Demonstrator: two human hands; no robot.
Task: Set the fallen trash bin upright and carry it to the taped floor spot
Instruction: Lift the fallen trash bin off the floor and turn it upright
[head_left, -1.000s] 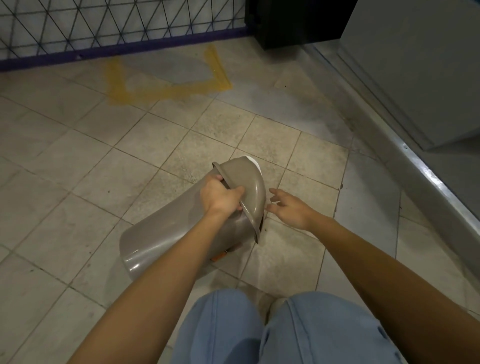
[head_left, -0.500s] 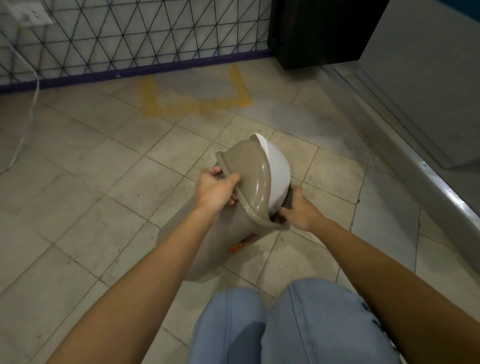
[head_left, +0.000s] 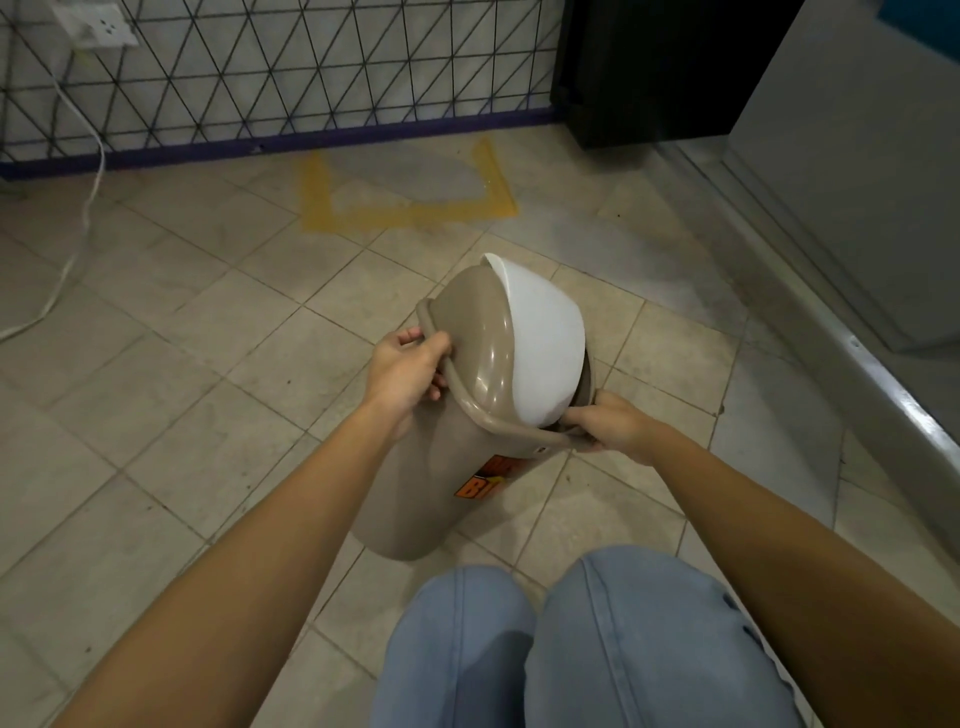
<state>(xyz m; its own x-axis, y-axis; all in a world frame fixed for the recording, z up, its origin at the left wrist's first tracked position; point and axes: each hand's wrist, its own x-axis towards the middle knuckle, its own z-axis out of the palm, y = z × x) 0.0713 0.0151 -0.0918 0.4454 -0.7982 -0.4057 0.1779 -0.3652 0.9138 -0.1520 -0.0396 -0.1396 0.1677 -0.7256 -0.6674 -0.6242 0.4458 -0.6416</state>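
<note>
The taupe plastic trash bin (head_left: 415, 483) with a white swing lid (head_left: 540, 338) and an orange sticker stands nearly upright in the middle of the floor, tilted slightly away from me, in front of my knees. My left hand (head_left: 408, 371) grips the left side of its rim. My right hand (head_left: 610, 428) grips the rim at the near right. The yellow taped floor spot (head_left: 410, 210) lies on the tiles beyond the bin, close to the wall.
A wire grid fence (head_left: 291, 78) with a purple base runs along the back. A white cable (head_left: 78, 228) trails down from a wall socket at left. A black cabinet (head_left: 649, 73) stands back right, and a grey raised metal ledge (head_left: 852, 358) runs down the right side.
The bin has swung up from lying on its side to nearly upright. My right hand, open a second ago, now grips the rim; the view has tilted up toward the wall.
</note>
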